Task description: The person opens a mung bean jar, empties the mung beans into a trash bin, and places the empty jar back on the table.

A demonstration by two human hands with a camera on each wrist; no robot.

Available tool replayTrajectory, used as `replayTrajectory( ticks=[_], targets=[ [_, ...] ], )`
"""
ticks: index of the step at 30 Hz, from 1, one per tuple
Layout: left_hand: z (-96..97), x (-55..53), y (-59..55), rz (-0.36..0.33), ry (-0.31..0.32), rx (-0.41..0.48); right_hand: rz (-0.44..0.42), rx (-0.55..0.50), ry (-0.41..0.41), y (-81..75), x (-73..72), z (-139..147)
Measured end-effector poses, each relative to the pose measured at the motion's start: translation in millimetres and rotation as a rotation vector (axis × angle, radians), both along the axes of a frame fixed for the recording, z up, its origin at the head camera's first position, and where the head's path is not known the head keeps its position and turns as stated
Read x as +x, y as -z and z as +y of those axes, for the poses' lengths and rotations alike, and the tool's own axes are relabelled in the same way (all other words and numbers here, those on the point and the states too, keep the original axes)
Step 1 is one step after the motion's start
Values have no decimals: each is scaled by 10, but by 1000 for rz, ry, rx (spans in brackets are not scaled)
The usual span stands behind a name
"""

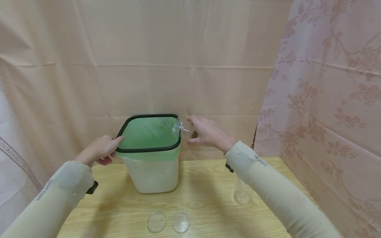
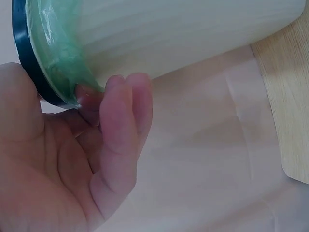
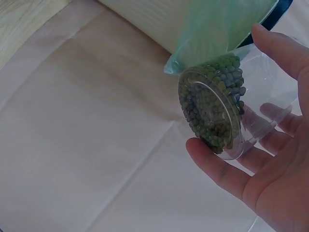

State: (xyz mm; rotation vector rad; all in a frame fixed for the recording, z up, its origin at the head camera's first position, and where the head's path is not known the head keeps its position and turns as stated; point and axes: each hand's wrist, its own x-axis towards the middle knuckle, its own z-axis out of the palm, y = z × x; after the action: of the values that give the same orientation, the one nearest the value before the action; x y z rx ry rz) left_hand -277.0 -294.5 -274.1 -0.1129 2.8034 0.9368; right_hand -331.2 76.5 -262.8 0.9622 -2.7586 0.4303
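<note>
A white waste bin (image 1: 153, 177) with a black rim and a green bag liner (image 1: 143, 132) stands upright on the table. My left hand (image 1: 99, 149) grips the bin's rim at its left side, thumb on top and fingers underneath. In my right hand (image 1: 209, 132) is a clear conical flask (image 3: 268, 77), held on its side at the bin's right rim, its mouth pointing over the opening. Small green beans (image 3: 212, 108) lie gathered at the flask's base. The inside bottom of the bin is hidden.
Two clear round glass dishes (image 1: 156, 222) lie side by side at the table's front. Another clear flask (image 1: 241, 195) stands under my right forearm, partly covered by the sleeve. A beige curtain (image 1: 190, 49) hangs behind the table (image 1: 205, 205), and a floral one (image 1: 333, 99) hangs at right.
</note>
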Motion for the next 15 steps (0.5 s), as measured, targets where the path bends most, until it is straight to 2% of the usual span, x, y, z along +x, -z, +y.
replayTrajectory(
  ticks=[9, 15],
  targets=[
    [29, -25, -4, -26, -12, -7, 36, 39, 16, -30, -66, -64],
    [68, -23, -34, -36, -4, -42, 46, 57, 30, -45, -83, -93]
  ],
)
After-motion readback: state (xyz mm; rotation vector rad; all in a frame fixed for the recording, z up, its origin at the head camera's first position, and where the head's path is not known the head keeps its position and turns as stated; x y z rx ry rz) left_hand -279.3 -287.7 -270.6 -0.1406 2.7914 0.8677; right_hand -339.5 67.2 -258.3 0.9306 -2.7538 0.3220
